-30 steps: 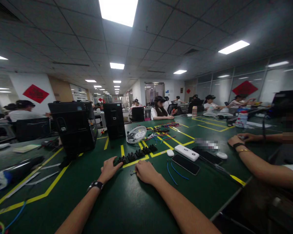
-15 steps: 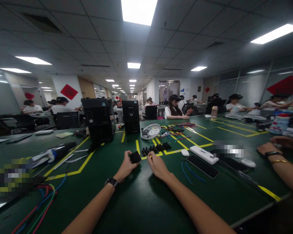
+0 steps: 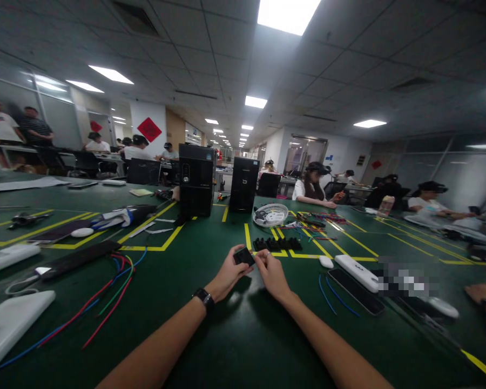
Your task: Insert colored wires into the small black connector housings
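Observation:
A small black block-shaped part [image 3: 243, 256] is held by my left hand [image 3: 229, 274], its fingers closed round the sides. My right hand [image 3: 270, 273] is pinched at the right edge of that part. Whatever sits between its fingertips is too small to make out. Just beyond my hands, a row of small black parts [image 3: 281, 244] lies on the green table [image 3: 235, 335]. A white plastic basket [image 3: 273, 214] with small items in it stands behind that row.
Two black computer towers [image 3: 197, 181] stand at the back. On the right lie blue wires [image 3: 335, 296], a white power strip [image 3: 356, 273] and a dark phone [image 3: 357, 292]. Coloured wires [image 3: 105, 292] spread over the left side. A co-worker's hand [image 3: 484, 297] shows at the right edge.
The view has turned left, so things sit further right. My right hand has come up to the black part, which was apart from it before. My left hand still holds the part.

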Available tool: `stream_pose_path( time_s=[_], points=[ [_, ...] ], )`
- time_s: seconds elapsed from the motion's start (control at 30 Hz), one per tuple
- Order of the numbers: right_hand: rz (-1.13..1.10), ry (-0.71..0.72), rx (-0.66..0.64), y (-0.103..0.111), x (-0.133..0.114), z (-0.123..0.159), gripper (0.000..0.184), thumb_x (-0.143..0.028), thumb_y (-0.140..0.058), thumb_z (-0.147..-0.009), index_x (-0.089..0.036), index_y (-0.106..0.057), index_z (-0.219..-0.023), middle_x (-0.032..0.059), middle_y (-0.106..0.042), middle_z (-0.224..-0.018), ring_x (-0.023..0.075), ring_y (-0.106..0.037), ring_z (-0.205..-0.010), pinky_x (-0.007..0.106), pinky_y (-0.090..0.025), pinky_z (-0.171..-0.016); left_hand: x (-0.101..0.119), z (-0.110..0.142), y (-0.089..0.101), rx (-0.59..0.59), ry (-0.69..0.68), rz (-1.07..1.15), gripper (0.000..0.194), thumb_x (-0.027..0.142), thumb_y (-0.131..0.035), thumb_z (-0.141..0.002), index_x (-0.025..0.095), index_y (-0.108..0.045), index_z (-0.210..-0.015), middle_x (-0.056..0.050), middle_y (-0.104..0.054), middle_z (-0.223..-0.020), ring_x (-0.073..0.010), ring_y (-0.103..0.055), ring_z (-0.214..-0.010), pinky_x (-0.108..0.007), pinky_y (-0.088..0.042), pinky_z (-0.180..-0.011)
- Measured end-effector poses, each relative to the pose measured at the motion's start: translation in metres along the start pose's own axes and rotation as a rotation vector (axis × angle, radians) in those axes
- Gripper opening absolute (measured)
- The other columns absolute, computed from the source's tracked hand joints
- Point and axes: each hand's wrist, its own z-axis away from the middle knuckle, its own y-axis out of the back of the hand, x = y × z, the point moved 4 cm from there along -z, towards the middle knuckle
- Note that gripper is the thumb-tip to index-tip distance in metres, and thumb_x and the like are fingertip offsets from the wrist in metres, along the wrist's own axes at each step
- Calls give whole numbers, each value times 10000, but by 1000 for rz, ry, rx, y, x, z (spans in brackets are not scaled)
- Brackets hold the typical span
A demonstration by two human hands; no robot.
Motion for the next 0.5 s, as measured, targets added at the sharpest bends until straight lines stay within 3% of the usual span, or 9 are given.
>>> stream_pose_path(
  time_s=[0.5],
  points=[
    [-3,12,-44,-2,2,4,151,-321,-472,-890,-190,-509,-825,23,-660,-715,167,-645,-673,231,-435,-599,-4,-2,2,-18,-3,-81,490,63,-588,-703,229,-491,-1154,-99,-499,-1273,-221,-530,-1123,-415,-455,-945]
  ],
)
